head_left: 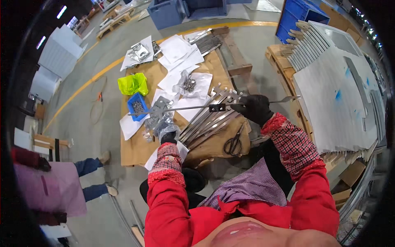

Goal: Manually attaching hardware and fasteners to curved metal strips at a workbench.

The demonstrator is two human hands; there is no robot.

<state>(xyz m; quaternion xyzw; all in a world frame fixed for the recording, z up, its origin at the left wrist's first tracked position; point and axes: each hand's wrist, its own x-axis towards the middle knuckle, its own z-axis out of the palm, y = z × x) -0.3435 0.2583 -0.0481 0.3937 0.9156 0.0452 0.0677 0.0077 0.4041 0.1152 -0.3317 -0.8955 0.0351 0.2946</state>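
Metal rod (193, 108): long and thin, it is up over the table (133, 150), going from side to side; its right end looks flat and wide.
Black block (217, 108): sits on the rod, just beside the right hand (257, 109); it has two small light spots.
Right hand: in a black glove, with its fingers closed around the rod.
Left hand (168, 137): in a dark glove, down by the near side of the table, partly under a clear bag (165, 123); I cannot tell if its fingers grip anything.
Clear bag: crinkly and shiny, just below the rod.
Grey plates (161, 103): flat metal bits, lying near the bag and partly behind the rod.
Metal strips (205, 125): a big bunch, lying slanted on the table between the two hands.
Scissors (233, 145): black handles, on the brown table top, right of the strips.
Blue bin (140, 118): small, on the left side, with lots of tiny metal bits inside.
Green bag (133, 84): very bright, just behind the blue bin.
White paper (175, 48): many sheets, spread over the table.
Small metal parts (189, 85): in a little heap on clear plastic, on top of the paper.
Panels (329, 107): a big pale stack on the right, on a wooden pallet (284, 68).
Other person (49, 187): far left, in a pinkish apron and blue trousers.
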